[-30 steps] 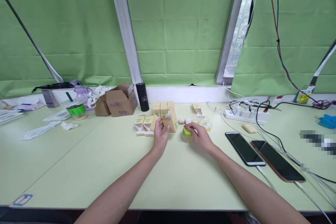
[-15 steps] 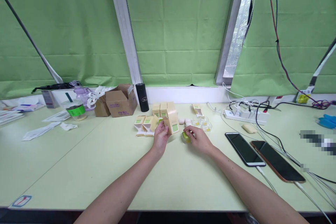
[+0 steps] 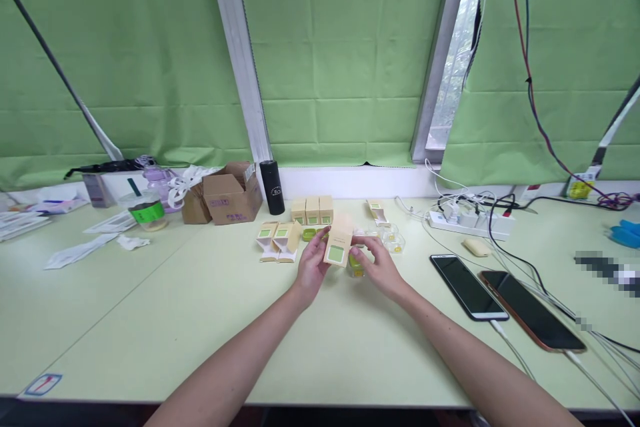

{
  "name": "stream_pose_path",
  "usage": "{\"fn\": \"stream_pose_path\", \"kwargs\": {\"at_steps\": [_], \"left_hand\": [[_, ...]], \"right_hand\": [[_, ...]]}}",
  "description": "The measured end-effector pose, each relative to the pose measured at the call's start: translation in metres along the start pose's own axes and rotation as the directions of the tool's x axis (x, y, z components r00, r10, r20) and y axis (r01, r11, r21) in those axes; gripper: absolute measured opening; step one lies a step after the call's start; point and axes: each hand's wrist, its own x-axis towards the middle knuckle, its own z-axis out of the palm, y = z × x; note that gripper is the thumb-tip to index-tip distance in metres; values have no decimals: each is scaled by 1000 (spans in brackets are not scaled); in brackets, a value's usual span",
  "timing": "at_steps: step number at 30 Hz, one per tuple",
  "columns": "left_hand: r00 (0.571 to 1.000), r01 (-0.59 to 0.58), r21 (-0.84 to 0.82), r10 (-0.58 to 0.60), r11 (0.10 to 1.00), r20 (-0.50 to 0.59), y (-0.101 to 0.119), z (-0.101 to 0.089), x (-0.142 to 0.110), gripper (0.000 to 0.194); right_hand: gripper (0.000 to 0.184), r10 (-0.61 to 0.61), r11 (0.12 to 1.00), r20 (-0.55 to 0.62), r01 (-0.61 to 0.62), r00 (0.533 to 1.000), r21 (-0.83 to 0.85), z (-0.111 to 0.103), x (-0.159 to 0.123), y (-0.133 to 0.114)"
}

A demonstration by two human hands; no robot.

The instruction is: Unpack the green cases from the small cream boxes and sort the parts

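Note:
My left hand [image 3: 311, 268] grips a small beige carton [image 3: 338, 247] with a green square on its front, its upper flap raised and blurred. At the carton's right edge is my right hand [image 3: 381, 272], thumb and index finger apart; whether they touch the carton is unclear. A small clear container with a green lid [image 3: 356, 267] sits just under the right thumb. Behind the left hand lie other green-lidded containers [image 3: 309, 234], partly covered. To the left, two opened cartons [image 3: 277, 240] lie side by side; several closed cartons [image 3: 313, 211] stand in a row behind.
Clear containers with yellow inside [image 3: 394, 240] and an opened carton [image 3: 379, 212] are beyond my right hand. Two phones [image 3: 469, 287] on cables lie right, near a power strip [image 3: 470, 221]. A black tumbler [image 3: 271, 187], cardboard box [image 3: 233, 193] and drink cup [image 3: 147, 210] stand left.
The carton in my left hand has moved right and now faces me more. My right hand has loosened from the green-lidded container and its index finger reaches toward the carton.

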Motion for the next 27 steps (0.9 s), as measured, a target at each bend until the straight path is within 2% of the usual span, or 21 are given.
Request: {"fn": "stream_pose_path", "kwargs": {"at_steps": [6, 11, 17, 27], "left_hand": [[998, -36, 112, 31, 993, 49, 2, 6, -5, 58], [986, -137, 218, 112, 966, 124, 5, 9, -10, 52], [951, -287, 388, 213, 876, 224, 3, 16, -17, 54], [950, -298, 452, 218, 841, 223, 0, 15, -15, 53]], "right_hand": [[46, 97, 991, 17, -98, 995, 93, 3, -1, -5], [52, 151, 964, -30, -141, 988, 226, 2, 3, 0], [60, 222, 917, -45, -193, 974, 350, 5, 4, 6], [55, 245, 871, -5, -218, 970, 440, 4, 3, -3]]}}
